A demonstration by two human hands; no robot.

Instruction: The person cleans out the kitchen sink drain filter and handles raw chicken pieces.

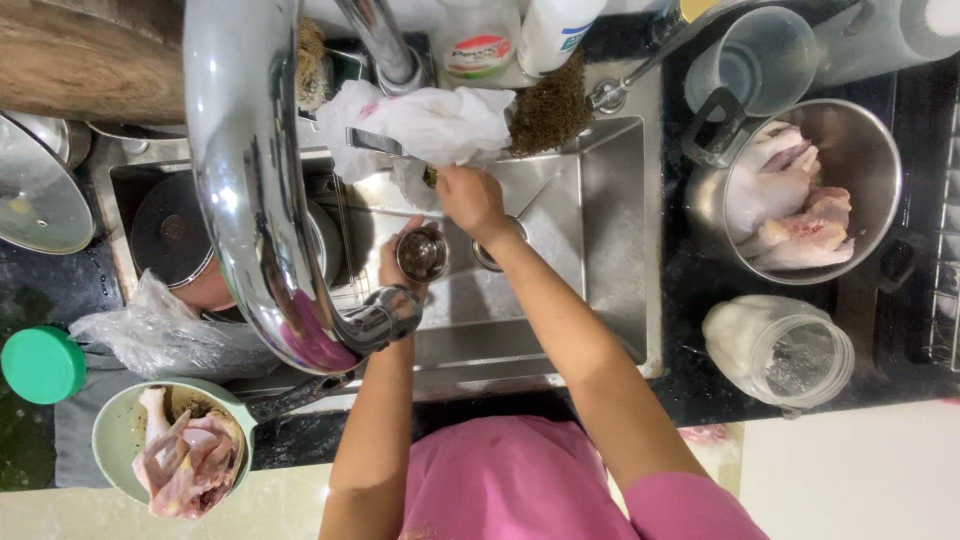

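Note:
My left hand holds a small steel cup with dark contents over the steel sink. Just above it, my right hand has its fingers pinched on a small dark bit at the lower edge of a crumpled white plastic bag draped over the tap. A brown fibrous scrubber lies on the sink's back corner.
A large shiny steel pan hangs close over the sink's left side. Right of the sink stand a steel bowl of raw chicken, a glass jar and a clear jug. A green bowl of chicken pieces sits front left.

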